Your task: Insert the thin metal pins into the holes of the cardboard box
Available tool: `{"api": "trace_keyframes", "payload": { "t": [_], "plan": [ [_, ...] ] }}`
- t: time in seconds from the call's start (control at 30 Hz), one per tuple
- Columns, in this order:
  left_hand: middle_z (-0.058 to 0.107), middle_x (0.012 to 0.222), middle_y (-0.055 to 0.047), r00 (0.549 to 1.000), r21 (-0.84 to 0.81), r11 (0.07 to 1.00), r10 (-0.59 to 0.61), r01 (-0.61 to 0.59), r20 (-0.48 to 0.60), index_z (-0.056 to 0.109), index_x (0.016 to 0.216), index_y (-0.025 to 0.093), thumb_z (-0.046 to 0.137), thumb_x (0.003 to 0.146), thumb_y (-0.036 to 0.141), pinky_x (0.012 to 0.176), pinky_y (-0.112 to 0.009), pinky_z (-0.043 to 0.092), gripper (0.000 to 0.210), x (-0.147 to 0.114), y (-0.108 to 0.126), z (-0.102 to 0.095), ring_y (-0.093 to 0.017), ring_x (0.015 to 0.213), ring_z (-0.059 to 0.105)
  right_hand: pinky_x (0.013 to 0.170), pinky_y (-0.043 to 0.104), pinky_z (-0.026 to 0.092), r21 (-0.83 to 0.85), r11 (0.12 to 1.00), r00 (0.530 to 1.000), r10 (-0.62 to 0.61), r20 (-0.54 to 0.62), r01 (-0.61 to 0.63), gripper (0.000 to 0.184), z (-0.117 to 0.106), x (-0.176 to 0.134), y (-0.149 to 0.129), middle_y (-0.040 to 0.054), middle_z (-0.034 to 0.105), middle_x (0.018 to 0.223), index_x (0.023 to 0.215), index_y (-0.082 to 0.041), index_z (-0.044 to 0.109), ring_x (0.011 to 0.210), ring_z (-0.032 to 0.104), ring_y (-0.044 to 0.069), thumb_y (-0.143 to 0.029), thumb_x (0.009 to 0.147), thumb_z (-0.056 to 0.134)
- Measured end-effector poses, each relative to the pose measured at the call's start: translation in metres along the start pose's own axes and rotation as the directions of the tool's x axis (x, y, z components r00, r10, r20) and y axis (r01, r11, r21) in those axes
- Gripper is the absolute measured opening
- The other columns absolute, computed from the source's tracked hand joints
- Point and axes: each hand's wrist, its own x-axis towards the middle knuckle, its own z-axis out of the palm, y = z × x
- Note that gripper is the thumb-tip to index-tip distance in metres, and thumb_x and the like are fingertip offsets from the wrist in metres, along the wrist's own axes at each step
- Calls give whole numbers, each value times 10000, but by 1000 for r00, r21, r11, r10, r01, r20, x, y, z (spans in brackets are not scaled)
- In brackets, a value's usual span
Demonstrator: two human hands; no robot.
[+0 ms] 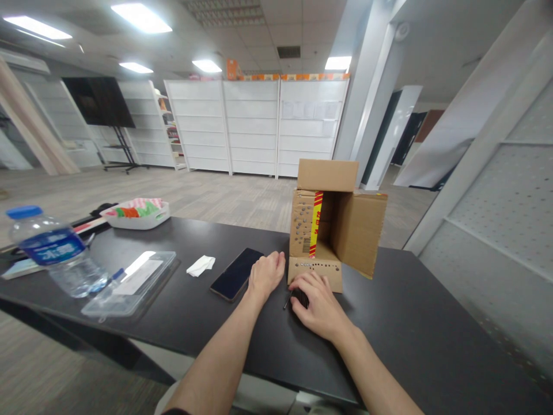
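A cardboard box (358, 236) stands on the black table with its flaps open, its hollow facing me. Small holes or studs dot its left flap and the lower front flap (317, 272). My left hand (266, 275) is closed beside the box's left side, near a phone (237, 274); whatever its fingers hold, if anything, is hidden. In front of the lower flap, my right hand (318, 304) curls around a small black ridged object (299, 297), mostly covered by the fingers. A thin dark rod (286, 302) sticks out to its left; I cannot tell whether they are joined.
Left of the phone lies a crumpled white tissue (201, 266). Farther left are a clear plastic case (133, 283), a water bottle (58, 253) with a blue cap, and a white basket (138, 218) with colourful contents. A perforated white panel (505, 196) stands on the right.
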Motion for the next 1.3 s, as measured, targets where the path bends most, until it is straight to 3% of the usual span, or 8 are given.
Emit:
{"api": "trace_keyframes", "payload": {
  "t": [0.37, 0.83, 1.3],
  "plan": [
    [688, 828, -109, 1000, 15, 1000, 10, -10, -16, 619, 876, 197, 107, 942, 478, 639, -274, 409, 587, 0, -1, 0, -220, 787, 665, 847, 345, 318, -57, 995, 992, -75, 105, 81, 112, 1, 0, -8, 26, 617, 940, 943, -220, 625, 936, 508, 183, -238, 861, 551],
    [687, 826, -114, 1000, 17, 1000, 15, -15, -16, 615, 871, 198, 96, 939, 480, 648, -289, 413, 594, -1, 0, -2, -227, 779, 662, 864, 348, 334, -98, 992, 993, -66, 94, 75, 190, 7, 1, -8, 32, 607, 942, 911, -211, 610, 937, 527, 193, -377, 820, 629],
    [687, 828, -117, 1000, 10, 1000, 10, -10, -16, 613, 875, 196, 121, 942, 472, 638, -287, 415, 569, -1, 1, -3, -233, 792, 666, 859, 357, 321, -74, 996, 996, -52, 77, 57, 181, 2, 0, -9, 34, 602, 979, 904, -214, 582, 956, 517, 205, -331, 787, 655]
  ]
}}
